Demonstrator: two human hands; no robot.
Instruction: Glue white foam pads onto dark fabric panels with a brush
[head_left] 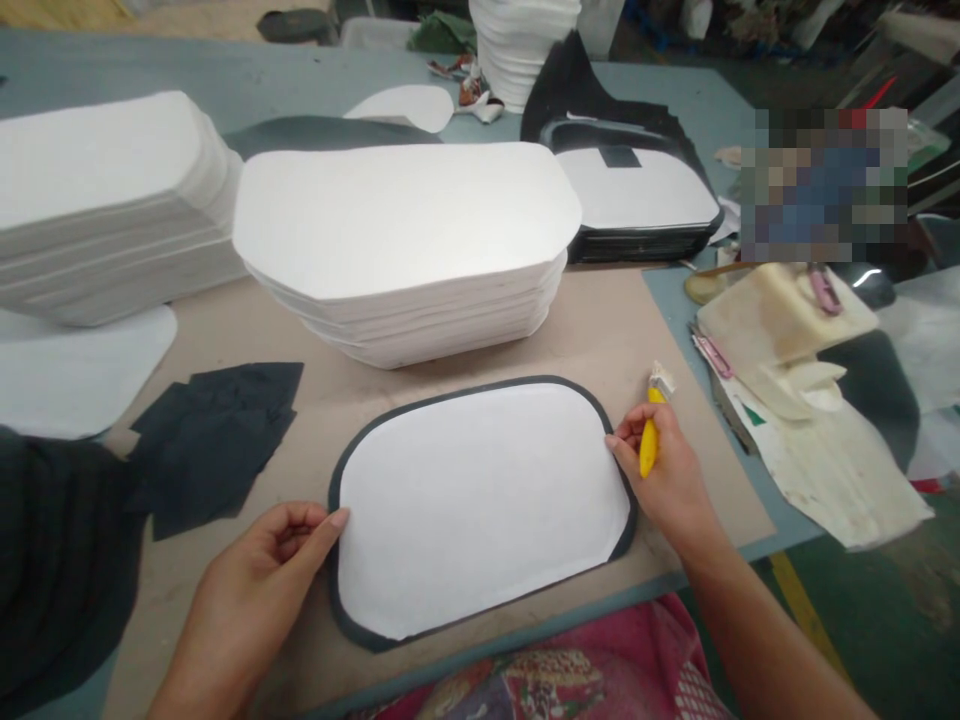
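In front of me a rounded white panel with a dark border (480, 510) lies on the brown board. My left hand (259, 570) pinches its left edge between thumb and fingers. At the panel's upper right edge, my right hand (664, 470) has thumb and fingertip on the border. The same hand also grips a small brush (651, 440) with a yellow handle, its pale bristles pointing up and away. Left of the panel lies a loose pile of dark square pieces (225, 440), close to my left hand.
Behind the panel stands a tall stack of white shaped sheets (405, 220), with another white stack (97, 200) to its left. Finished-looking dark-edged panels (637, 195) are piled at the back right. A stained foam block (780, 310) sits at right. Dark sheets (67, 570) overhang the left.
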